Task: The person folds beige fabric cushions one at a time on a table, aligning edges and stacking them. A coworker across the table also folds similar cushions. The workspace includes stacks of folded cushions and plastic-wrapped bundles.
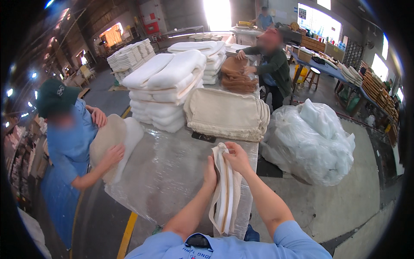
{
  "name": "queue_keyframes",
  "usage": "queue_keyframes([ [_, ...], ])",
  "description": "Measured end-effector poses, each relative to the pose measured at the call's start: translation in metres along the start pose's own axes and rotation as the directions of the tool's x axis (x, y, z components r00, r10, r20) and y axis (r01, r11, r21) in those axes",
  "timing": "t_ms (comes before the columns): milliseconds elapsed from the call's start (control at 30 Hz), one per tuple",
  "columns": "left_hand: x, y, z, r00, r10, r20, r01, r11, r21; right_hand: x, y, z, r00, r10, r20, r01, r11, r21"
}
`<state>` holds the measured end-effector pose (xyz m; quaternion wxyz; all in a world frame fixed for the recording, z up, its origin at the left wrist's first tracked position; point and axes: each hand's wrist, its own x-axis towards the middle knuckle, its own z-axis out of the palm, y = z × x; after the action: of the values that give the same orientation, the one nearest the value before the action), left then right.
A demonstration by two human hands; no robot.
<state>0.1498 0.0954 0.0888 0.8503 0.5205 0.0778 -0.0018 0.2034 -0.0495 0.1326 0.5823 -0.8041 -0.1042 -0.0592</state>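
Note:
A beige fabric cover (pixel 237 190) hangs lengthwise between my hands, with a long zipper (pixel 227 194) on white tape with gold-brown teeth running down its middle. My left hand (pixel 210 173) is closed along the cover's left side, its fingers partly hidden behind the fabric. Around the top end of the zipper my right hand (pixel 237 158) pinches the cloth between thumb and fingers. Just beyond both hands lies a stack of beige covers (pixel 226 112) on the plastic-covered table (pixel 168 168).
Tall stacks of white foam cushions (pixel 161 93) stand at the far left of the table. At left a co-worker (pixel 71 134) handles a beige-and-white cushion (pixel 114 146). Another person (pixel 274 64) works over brown covers (pixel 239 75). A big plastic-wrapped bundle (pixel 310 140) sits at right.

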Motion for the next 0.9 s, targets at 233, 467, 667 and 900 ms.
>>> queue_keyframes([
  [233, -0.033, -0.003, 0.002, 0.976, 0.183, 0.117, -0.216, 0.885, 0.413, 0.022, -0.011, 0.01, 0.992, -0.102, 0.073, 0.118, 0.958, -0.261],
  [467, -0.039, 0.004, 0.021, 0.971, 0.225, 0.081, -0.223, 0.733, 0.642, 0.025, -0.017, -0.001, 0.931, -0.315, 0.183, 0.363, 0.837, -0.408],
  [667, -0.04, 0.003, 0.025, 0.968, 0.243, 0.07, -0.222, 0.685, 0.694, 0.032, -0.009, -0.003, 0.897, -0.386, 0.215, 0.442, 0.777, -0.448],
  [900, -0.042, 0.003, 0.031, 0.977, 0.202, 0.065, -0.185, 0.661, 0.728, 0.024, -0.006, -0.003, 0.988, 0.1, -0.115, -0.066, 0.962, 0.265],
])
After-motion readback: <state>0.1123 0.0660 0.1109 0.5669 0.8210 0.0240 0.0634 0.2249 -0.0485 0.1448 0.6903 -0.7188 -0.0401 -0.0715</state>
